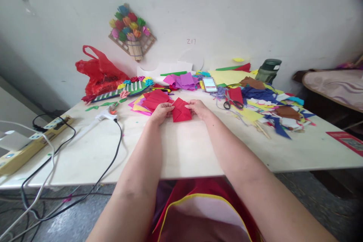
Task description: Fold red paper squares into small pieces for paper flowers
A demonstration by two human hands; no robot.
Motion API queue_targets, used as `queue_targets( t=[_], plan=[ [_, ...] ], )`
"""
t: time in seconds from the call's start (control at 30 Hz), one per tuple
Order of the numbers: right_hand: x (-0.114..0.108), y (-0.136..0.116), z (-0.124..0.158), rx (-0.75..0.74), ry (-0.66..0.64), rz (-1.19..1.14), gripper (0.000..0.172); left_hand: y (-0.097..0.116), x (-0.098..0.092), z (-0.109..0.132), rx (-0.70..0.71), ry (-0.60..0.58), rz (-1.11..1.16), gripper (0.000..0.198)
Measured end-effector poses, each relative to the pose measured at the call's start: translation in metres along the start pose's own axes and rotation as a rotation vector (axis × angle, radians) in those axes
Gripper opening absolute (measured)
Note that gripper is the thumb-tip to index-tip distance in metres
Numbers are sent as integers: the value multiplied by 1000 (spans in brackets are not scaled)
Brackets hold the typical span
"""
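Note:
A folded piece of red paper (181,110) is held up between my two hands, just above the white table (190,147). My left hand (162,112) pinches its left edge with thumb and fingers. On the opposite side, my right hand (197,108) grips the right edge the same way. Creases cross the paper's face. Just beyond my left hand lies a stack of red, yellow and pink paper sheets (154,99). Scissors (232,100) with dark handles rest to the right of my right hand, partly over another red piece.
A glue gun (107,114) with a black cord lies at left, near a power strip (36,140). A red plastic bag (99,72) stands behind. Coloured scraps (272,107) cover the right side, before a green bottle (269,71). Purple paper (183,80) lies at the back.

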State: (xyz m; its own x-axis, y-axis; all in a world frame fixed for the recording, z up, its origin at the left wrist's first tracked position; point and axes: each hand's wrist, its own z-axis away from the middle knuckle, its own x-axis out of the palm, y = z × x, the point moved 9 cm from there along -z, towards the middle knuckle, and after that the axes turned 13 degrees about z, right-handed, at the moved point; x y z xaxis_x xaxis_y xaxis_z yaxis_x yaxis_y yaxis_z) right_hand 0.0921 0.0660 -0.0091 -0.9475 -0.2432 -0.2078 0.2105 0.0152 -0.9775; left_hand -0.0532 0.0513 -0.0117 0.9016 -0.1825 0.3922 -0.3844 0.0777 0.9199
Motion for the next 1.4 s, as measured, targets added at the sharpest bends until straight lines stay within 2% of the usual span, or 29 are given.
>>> queue_targets(
  t=[0.33,0.57,0.87,1.13,1.4],
  plan=[
    [0,1,0,7,7,-2,5,2,2,4,-29,42,-10,21],
    [1,3,-2,1,-9,-14,5,2,2,3,-36,27,-3,19],
    [0,4,-3,5,-11,-53,9,4,-2,3,4,69,43,16],
    [-1,5,-5,10,20,-107,7,6,-2,1,53,54,116,15],
    [0,0,-5,-64,7,-170,20,7,-7,-3,98,40,125,20]
  ],
)
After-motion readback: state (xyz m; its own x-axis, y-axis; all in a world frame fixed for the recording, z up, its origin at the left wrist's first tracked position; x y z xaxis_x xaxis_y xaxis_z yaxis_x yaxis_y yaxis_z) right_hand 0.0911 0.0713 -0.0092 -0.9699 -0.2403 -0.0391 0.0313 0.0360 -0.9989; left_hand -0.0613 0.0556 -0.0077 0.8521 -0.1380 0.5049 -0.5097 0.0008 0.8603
